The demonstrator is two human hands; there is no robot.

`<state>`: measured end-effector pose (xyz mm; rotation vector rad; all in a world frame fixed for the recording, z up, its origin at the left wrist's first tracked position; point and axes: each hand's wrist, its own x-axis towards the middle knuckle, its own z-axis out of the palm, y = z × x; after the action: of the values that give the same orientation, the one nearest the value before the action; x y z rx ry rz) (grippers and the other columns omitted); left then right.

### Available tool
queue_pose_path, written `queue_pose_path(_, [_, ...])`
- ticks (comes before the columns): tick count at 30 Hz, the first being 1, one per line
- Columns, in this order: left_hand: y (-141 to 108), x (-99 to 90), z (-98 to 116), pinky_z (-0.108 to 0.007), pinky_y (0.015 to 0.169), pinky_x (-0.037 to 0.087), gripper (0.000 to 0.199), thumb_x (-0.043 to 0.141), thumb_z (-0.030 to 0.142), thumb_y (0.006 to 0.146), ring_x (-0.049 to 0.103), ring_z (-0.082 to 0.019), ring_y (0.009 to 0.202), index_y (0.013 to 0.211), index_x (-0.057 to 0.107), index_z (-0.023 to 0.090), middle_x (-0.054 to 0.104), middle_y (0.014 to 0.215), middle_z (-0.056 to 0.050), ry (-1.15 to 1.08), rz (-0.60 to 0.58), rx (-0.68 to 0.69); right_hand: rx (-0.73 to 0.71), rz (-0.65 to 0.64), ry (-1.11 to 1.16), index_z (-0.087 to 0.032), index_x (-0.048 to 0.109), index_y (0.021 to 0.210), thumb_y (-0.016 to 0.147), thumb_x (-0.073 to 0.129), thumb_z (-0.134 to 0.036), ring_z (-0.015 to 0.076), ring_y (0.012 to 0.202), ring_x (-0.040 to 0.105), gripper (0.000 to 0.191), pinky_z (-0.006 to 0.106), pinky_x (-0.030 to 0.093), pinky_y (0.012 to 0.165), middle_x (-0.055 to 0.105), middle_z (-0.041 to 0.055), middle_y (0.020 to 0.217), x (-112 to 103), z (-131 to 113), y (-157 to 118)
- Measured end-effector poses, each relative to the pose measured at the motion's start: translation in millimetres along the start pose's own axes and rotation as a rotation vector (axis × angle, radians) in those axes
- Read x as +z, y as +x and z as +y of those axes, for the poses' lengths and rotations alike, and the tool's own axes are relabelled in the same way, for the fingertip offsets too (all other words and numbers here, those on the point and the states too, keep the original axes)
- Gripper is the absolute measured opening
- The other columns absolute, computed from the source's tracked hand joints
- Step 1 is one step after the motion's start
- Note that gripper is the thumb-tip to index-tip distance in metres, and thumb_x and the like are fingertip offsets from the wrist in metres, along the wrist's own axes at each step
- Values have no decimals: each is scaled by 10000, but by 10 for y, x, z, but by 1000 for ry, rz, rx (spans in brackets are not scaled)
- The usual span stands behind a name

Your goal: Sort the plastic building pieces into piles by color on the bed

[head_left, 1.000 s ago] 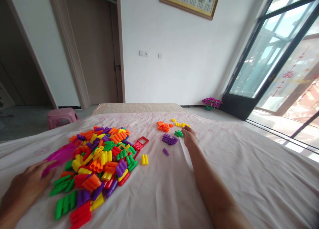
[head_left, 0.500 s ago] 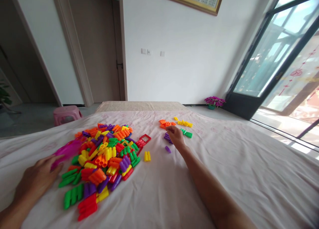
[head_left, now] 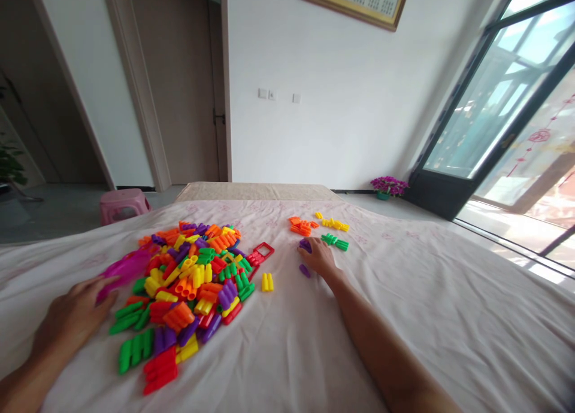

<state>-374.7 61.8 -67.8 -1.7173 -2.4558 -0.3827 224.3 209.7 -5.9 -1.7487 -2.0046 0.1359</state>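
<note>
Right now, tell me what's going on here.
A person's right hand is at some purple pieces; whether it grips one is unclear. The left hand is at a magenta item beside a big mixed-colour pile. Beyond the right hand, orange pieces, yellow pieces and green pieces lie grouped by colour on the pale cloth.
</note>
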Motion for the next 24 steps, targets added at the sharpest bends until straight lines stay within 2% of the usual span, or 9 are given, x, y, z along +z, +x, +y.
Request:
queue_pose_path(2, [-17,-29,31,-398,1060,445,543,376,434,951,600,-291,1270,1317,662,153,648,1415,-172,-2,5,0,-40,-46,23,-230,687,1309,944,636,-404,294,1288,582,408,433,421,1099,657,123,1377,11,34,-7])
queue_pose_path(5, [-38,-70,65,-400,1068,441,576,338,454,966,599,-294,1274,1333,644,134,650,1399,-181,12,-3,6,-97,-33,31,-237,718,1242,955,625,-397,256,1228,612,341,390,428,1078,689,94,1334,-15,5,-28])
queue_pose_path(9, [-48,-113,99,-400,1069,445,640,265,477,985,605,-306,1279,1370,615,105,620,1431,-198,28,-24,-7,-156,27,22,-238,744,1183,974,612,-363,265,1228,607,277,422,411,1097,724,92,1270,-75,-158,-82])
queue_pose_path(12, [-55,-147,128,-411,1061,455,624,292,468,978,624,-315,1249,1364,627,109,628,1416,-201,23,-25,-21,-295,24,97,-232,754,1152,965,646,-331,261,1200,620,238,427,428,1085,742,98,1225,-92,-322,-141])
queue_pose_path(16, [-69,-178,148,-418,1066,453,640,263,466,988,612,-322,1268,1361,627,96,628,1406,-213,11,-26,-9,-530,-82,229,-229,763,1104,952,694,-388,245,1057,670,230,392,485,987,766,94,1113,-84,-547,-248])
queue_pose_path(20, [-72,-167,139,-424,1065,448,634,263,459,993,603,-320,1277,1362,627,93,623,1414,-215,-2,-20,5,-709,-231,278,-234,741,1189,896,765,-477,242,1059,679,381,365,478,964,762,81,1128,-50,-726,-338])
queue_pose_path(22, [-66,-148,127,-423,1070,441,615,280,451,995,594,-314,1286,1350,634,95,631,1405,-212,0,-10,14,-768,-290,246,-246,729,1235,849,811,-489,246,1072,671,463,363,467,970,753,75,1136,-21,-777,-361])
queue_pose_path(24, [-58,-125,107,-411,1072,436,580,318,437,990,585,-299,1292,1347,637,109,639,1401,-197,6,-7,16,-785,-320,202,-257,738,1220,820,838,-469,243,1044,667,463,358,464,959,748,65,1091,9,-800,-372])
